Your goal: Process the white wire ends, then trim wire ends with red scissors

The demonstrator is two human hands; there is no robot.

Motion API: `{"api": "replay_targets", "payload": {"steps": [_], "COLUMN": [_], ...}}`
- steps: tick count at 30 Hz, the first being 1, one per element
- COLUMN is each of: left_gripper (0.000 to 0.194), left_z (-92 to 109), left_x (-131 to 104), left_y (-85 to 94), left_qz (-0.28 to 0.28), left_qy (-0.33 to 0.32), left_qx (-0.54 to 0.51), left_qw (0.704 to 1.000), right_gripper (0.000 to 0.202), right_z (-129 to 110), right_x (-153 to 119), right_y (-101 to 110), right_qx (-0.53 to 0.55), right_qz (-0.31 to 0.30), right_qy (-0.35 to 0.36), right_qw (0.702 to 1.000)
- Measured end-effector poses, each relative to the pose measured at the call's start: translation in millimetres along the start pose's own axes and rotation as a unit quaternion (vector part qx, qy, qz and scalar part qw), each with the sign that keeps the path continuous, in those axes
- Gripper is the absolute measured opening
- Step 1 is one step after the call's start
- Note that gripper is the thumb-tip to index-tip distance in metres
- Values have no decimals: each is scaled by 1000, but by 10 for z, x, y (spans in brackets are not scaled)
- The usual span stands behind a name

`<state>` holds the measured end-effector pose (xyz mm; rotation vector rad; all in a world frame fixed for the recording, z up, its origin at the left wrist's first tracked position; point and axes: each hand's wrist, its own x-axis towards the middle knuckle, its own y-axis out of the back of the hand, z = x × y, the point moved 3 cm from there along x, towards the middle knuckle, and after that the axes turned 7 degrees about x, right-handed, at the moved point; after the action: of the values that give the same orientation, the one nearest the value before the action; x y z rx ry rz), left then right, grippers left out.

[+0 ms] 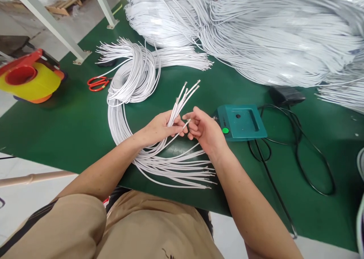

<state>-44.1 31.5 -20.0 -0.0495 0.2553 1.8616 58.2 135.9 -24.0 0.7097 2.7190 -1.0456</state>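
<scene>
A small bunch of white cables (176, 109) with bare tips is gripped by my left hand (165, 126), the ends pointing up and away from me. One cable end (186, 123) sticks out apart from the others toward my right hand (206, 130). My right hand is loosely curled beside that tip, fingers apart, with no firm hold visible; its thumb is partly hidden. The held cables belong to a curved bundle of white cables (116, 124) that runs round my left wrist. More loose ends (196, 172) fan out beneath my hands, near the table edge.
A teal device (243, 122) with a green button stands right of my hands, black cords (295, 134) beside it. Red-handled scissors (98, 84) and a coiled cable bundle (133, 77) lie left. Large cable heaps (278, 35) fill the back. A tape dispenser (31, 77) is far left.
</scene>
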Motion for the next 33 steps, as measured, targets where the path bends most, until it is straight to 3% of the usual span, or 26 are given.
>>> {"api": "replay_targets", "payload": {"steps": [4,10,20,23,27,33], "left_gripper": [26,28,35,53,52,50], "left_z": [-32,-77,-50,-41,-49,-73], "left_x": [4,15,14,8,4,4], "left_y": [-16,27,27,18,9,6], "left_qz": [0,7,1,-4,-5,-5], "left_qy": [-15,1,-20,-32,-23,45], "left_qx": [10,-3,-78,-76,-74,-140], "left_qw": [1000,1000,997,997,997,989], "right_gripper": [40,31,24,26,28,21], "right_z": [15,52,47,23,-23,-40], "right_x": [-6,-8,-27,-45,-78,-92], "right_y": [-17,46,47,31,7,24], "right_qx": [3,77,91,56,-50,-280], "right_qz": [-40,-62,-24,-5,33,101], "right_qy": [-25,-88,-76,-38,56,166], "right_qw": [999,991,993,998,997,940]}}
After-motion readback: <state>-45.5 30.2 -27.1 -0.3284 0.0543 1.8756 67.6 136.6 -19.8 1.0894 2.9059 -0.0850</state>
